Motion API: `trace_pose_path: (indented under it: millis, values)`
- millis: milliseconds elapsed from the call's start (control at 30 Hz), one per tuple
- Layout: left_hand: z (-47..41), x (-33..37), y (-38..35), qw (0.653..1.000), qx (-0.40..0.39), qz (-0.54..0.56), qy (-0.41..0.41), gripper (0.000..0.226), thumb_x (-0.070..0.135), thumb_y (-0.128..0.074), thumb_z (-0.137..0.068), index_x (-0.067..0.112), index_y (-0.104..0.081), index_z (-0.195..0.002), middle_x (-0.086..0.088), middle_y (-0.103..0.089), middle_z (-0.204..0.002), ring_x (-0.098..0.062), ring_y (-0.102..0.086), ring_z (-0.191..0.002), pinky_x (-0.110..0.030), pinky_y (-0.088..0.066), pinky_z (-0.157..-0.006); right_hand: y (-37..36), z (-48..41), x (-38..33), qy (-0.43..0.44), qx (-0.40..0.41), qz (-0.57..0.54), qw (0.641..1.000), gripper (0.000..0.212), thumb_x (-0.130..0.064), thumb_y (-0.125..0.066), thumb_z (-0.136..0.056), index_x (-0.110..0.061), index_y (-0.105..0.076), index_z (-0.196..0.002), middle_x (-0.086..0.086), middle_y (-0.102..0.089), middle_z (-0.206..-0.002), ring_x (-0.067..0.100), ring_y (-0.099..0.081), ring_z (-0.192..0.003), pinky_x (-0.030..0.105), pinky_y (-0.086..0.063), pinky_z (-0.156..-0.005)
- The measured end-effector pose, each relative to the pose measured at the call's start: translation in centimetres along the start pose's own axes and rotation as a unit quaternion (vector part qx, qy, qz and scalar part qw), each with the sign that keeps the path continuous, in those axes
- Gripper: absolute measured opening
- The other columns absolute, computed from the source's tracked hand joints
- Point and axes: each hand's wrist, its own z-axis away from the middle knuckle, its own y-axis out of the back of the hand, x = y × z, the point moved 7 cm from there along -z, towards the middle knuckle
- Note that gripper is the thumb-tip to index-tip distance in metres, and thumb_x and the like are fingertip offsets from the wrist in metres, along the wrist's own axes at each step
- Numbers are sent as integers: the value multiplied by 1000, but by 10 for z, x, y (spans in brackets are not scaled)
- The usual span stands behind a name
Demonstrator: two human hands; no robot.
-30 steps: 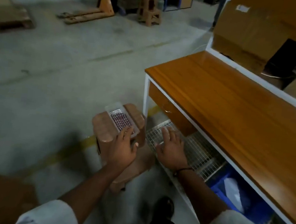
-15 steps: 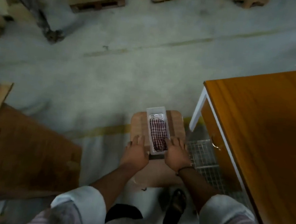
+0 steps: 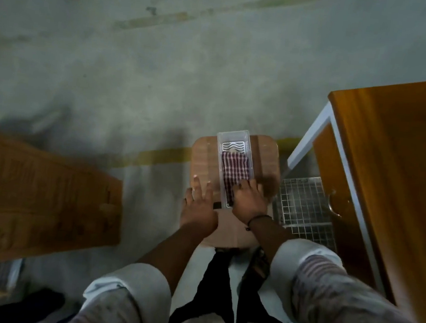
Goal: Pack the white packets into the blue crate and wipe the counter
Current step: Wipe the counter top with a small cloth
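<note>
Clear plastic tray (image 3: 234, 168) of checked cloth (image 3: 234, 170) lies on the stool (image 3: 202, 155). My right hand (image 3: 248, 200) rests spread on its near end, left hand (image 3: 199, 207) open beside it, grasping nothing; I should pinch one cloth cleanly. Packets and crate are unseen.

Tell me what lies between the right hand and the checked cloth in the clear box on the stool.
Nothing visible. The clear box has no lid, and the right hand already reaches over its near end, fingers on the checked cloth. The left hand rests flat on the stool beside the box.

both hands rest by a clear tray (image 3: 235, 163) on a stool (image 3: 204, 155).
</note>
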Motion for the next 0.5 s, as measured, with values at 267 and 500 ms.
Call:
trace_pose_path:
  millis: [267, 500]
  values:
    - [-41, 6, -2, 998, -16, 42, -49, 91, 38, -54, -99, 21, 10, -160, -7, 24, -165, -39, 3, -153, -51, -15, -121, -15, -44, -9, -71, 11, 25, 997, 35, -28, -62, -85, -13, -62, -117, 15, -63, -117, 36, -49, -112, 46, -39, -92]
    - [-69, 5, -4, 995, -42, 24, -82, 92, 36, -56, -97, 19, 9, -160, -11, 21, -166, -40, 2, -153, -53, -13, -121, -16, -64, -2, -105, 15, -1, 994, 32, -12, -50, -87, -11, -56, -118, 14, -65, -119, 36, -47, -119, 46, -36, -96]
